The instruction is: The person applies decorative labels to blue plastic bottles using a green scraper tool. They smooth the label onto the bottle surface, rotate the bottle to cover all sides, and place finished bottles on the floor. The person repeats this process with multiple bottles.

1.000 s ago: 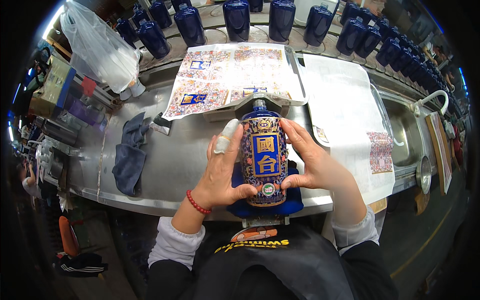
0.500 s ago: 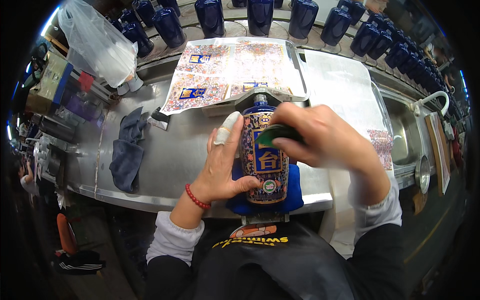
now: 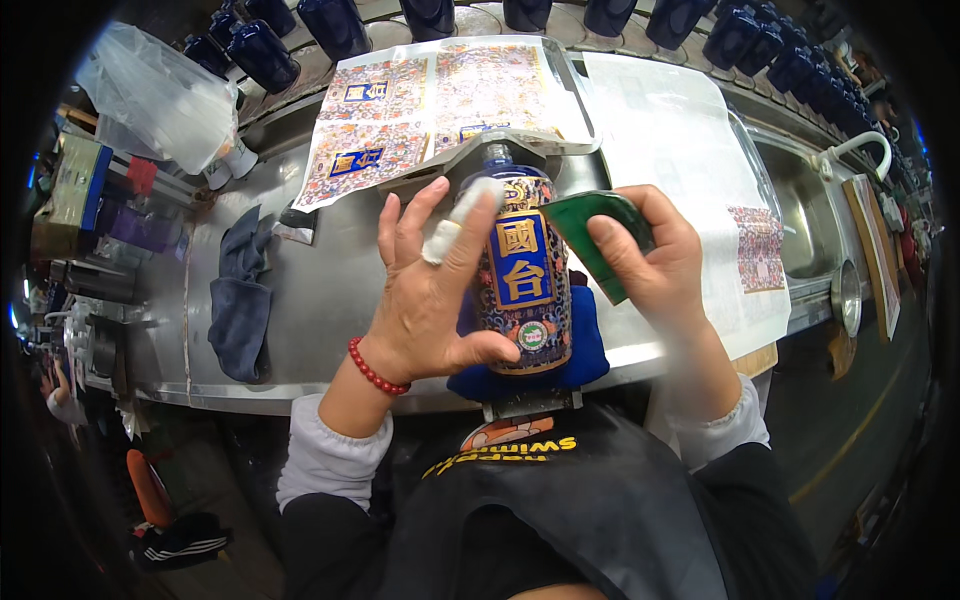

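Observation:
A blue bottle (image 3: 522, 262) with an ornate patterned decal and gold lettering on a blue panel lies on its back, neck pointing away from me, on a dark blue cloth pad (image 3: 590, 345). My left hand (image 3: 420, 305) is at its left side with fingers spread; the thumb lies over the bottle's lower front and the wrapped index finger reaches over its upper left edge. In my right hand (image 3: 662, 255) is a flat green scraper (image 3: 588, 238), gripped between thumb and fingers just right of the bottle and apart from its face.
Printed decal sheets (image 3: 400, 120) lie on a tray beyond the bottle. To the right are a white sheet (image 3: 660, 130) and a sink (image 3: 805, 235) with a faucet. A grey cloth (image 3: 240, 310) lies at left. Several blue bottles (image 3: 335, 28) line the far conveyor.
The right hand has drawn the scraper off the bottle's face to the right and turned it, showing its flat side. The left fingers have lifted and spread.

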Demonstrator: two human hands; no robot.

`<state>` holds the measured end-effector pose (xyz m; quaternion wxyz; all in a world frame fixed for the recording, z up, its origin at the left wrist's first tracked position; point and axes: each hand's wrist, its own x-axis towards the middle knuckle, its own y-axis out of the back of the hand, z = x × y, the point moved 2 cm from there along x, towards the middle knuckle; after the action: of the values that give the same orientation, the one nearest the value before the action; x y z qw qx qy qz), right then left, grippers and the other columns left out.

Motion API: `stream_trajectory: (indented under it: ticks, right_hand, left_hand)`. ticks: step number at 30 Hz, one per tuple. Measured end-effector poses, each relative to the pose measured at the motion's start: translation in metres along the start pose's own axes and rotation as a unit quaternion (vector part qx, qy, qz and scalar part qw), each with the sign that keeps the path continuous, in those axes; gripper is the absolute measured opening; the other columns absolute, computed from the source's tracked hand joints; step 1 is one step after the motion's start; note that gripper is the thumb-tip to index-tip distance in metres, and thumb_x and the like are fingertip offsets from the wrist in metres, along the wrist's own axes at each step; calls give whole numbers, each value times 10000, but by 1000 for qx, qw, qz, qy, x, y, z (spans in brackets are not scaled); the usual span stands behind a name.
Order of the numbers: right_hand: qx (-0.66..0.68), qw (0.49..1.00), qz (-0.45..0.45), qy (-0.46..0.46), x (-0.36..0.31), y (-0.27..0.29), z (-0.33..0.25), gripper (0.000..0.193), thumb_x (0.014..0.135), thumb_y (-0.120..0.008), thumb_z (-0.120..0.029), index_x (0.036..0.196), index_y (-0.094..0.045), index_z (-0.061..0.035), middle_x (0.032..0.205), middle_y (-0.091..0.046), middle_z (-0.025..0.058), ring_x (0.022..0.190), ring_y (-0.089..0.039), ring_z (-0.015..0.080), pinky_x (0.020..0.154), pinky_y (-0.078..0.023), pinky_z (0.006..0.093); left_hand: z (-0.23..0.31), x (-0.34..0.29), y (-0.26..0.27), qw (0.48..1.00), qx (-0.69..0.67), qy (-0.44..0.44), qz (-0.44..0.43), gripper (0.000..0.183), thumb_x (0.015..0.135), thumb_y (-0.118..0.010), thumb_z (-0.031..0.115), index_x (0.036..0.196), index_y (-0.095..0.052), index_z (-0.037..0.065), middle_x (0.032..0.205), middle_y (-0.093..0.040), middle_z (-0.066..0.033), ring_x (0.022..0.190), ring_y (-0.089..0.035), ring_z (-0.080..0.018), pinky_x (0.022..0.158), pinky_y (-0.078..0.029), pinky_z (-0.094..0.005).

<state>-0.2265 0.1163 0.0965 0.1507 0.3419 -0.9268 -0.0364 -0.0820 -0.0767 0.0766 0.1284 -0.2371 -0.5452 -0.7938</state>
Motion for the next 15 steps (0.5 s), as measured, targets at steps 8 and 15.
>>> stream_trajectory:
  ticks: [8,15]
  right_hand:
    - [176,977,87,-88,-21,16,23,234,1025,-580,-100,1227,-553,15,936,-695,97,705,-658,102,579,-537,221]
    - [-236,955,-15,178,-46,5,28,501,928,-517,116,1413,-535,-8,1472,-508,221,1289,-561,320,1001,-514,361]
  left_hand:
    - [68,-18,-16,997,73,18,-27,859,801,-765,505,1516,-454,145,1511,-478,-112,1449,-317,-439,1193,-21,-658]
    - [59,-37,-25,994,-46,95,36,1046,746,-853,386,1552,-317,-11,1499,-454,-246,1459,-293,-483,1184,-82,-658]
